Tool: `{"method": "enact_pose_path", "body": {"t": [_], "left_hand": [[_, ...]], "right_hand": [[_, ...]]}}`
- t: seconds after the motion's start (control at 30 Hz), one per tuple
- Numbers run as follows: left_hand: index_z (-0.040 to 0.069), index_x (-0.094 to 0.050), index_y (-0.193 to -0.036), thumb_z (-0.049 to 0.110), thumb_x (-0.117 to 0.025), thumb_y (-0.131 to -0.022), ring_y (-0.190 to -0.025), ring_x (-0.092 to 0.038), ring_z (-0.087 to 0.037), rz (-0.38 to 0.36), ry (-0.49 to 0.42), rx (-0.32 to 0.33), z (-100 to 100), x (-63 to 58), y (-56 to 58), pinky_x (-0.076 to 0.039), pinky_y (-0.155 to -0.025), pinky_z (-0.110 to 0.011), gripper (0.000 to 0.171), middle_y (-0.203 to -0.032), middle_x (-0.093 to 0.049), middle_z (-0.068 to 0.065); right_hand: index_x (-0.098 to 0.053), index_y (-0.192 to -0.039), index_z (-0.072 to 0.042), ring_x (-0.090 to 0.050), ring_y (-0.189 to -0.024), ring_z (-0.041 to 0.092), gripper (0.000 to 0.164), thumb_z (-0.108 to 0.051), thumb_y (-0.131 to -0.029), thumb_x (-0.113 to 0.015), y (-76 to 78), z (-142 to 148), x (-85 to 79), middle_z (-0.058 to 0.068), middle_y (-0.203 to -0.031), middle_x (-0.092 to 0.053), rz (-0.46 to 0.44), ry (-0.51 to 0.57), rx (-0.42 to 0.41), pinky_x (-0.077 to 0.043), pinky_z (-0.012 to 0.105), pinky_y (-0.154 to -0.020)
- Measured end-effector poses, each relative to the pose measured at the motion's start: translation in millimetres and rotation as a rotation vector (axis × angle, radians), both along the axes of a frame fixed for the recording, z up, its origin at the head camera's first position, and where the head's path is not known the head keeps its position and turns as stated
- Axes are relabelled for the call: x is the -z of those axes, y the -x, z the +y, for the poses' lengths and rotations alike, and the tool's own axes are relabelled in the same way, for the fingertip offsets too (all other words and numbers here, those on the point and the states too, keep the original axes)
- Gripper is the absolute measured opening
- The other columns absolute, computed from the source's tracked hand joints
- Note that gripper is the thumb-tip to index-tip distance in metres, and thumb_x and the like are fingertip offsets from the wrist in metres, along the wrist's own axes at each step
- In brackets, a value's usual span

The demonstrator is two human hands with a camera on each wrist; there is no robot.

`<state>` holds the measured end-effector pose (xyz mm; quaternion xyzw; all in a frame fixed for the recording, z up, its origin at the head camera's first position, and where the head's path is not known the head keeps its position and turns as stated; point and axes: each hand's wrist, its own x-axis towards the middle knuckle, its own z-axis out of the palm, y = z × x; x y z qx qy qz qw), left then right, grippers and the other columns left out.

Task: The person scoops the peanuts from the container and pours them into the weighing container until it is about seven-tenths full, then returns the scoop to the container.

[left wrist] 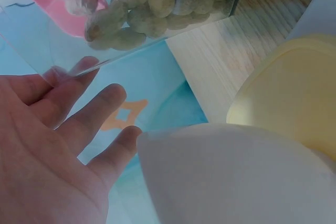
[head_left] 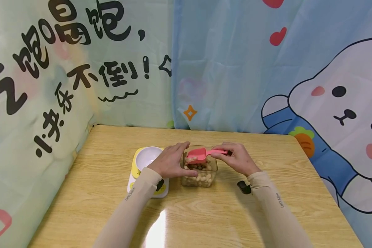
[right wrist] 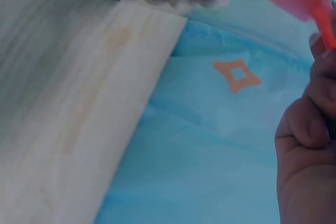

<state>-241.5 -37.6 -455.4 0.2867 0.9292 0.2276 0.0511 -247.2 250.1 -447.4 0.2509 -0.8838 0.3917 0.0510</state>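
In the head view a clear box (head_left: 199, 184) holds many small, pale, nut-like pieces (head_left: 203, 179). My left hand (head_left: 172, 161) rests against its left side, with the thumb across the near side. The left wrist view shows those fingers spread and nearly straight, some fingertips touching the clear wall. My right hand (head_left: 235, 156) grips the handle of a pink scoop (head_left: 198, 155), tilted over the box, with some pieces in it. Left of the box stands a yellow-and-white holder (head_left: 133, 177) with a white bowl (head_left: 147, 156), partly hidden by my left hand and forearm.
Everything stands on a light wooden table (head_left: 204, 217). Behind it hangs a blue curtain (head_left: 223, 86) with a cartoon animal, and a pale green one (head_left: 155, 103) with black writing runs along the back and left. A black wrist device (head_left: 244, 187) sits by the right cuff.
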Motion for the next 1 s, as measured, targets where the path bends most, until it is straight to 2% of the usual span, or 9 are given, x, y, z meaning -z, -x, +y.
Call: {"method": "enact_pose_path", "body": {"t": [0.27,0.4,0.6,0.77,1.0], "left_hand": [[0.014,-0.024,-0.162,0.080,-0.066,-0.076,-0.144,-0.039,-0.027,0.006,0.005,0.007,0.3,-0.4,1.3,-0.029,-0.119,-0.047,0.116,-0.160,-0.037,-0.004],[0.015,-0.023,-0.162,0.081,-0.065,-0.076,-0.144,-0.039,-0.026,0.002,0.009,0.011,1.1,-1.2,0.7,-0.028,-0.120,-0.045,0.116,-0.160,-0.036,-0.004],[0.014,-0.025,-0.162,0.082,-0.065,-0.076,-0.144,-0.040,-0.026,0.007,0.009,0.001,0.5,-2.1,-0.2,-0.028,-0.120,-0.045,0.116,-0.160,-0.037,-0.003],[0.015,-0.025,-0.162,0.082,-0.065,-0.076,-0.144,-0.039,-0.026,0.002,0.007,0.000,0.4,-1.1,0.5,-0.027,-0.120,-0.045,0.116,-0.160,-0.037,-0.003],[0.015,-0.023,-0.162,0.082,-0.064,-0.076,-0.145,-0.039,-0.025,-0.002,0.017,-0.004,-0.3,-1.3,0.8,-0.027,-0.121,-0.044,0.117,-0.161,-0.036,-0.003]], "right_hand": [[-0.078,-0.112,-0.015,-0.056,-0.071,0.012,0.023,-0.026,-0.092,-0.077,3.1,-2.4,-10.0,-0.006,-0.092,-0.068,0.130,-0.082,-0.046,-0.051,0.028,-0.062],[-0.078,-0.113,-0.015,-0.055,-0.071,0.010,0.023,-0.024,-0.091,-0.077,3.0,0.6,-13.6,-0.008,-0.093,-0.067,0.166,-0.123,-0.083,-0.050,0.028,-0.061],[-0.077,-0.114,-0.014,-0.054,-0.070,0.009,0.024,-0.026,-0.093,-0.075,4.7,0.2,-15.2,-0.010,-0.092,-0.066,0.155,-0.140,-0.115,-0.048,0.027,-0.060],[-0.078,-0.111,-0.015,-0.055,-0.070,0.010,0.021,-0.023,-0.092,-0.076,6.8,-1.2,-10.4,-0.009,-0.091,-0.067,0.153,-0.098,-0.114,-0.049,0.027,-0.061],[-0.079,-0.111,-0.012,-0.057,-0.072,0.011,0.023,-0.022,-0.091,-0.078,7.3,-3.6,0.9,-0.004,-0.095,-0.070,0.143,-0.050,-0.029,-0.051,0.026,-0.062]]}}
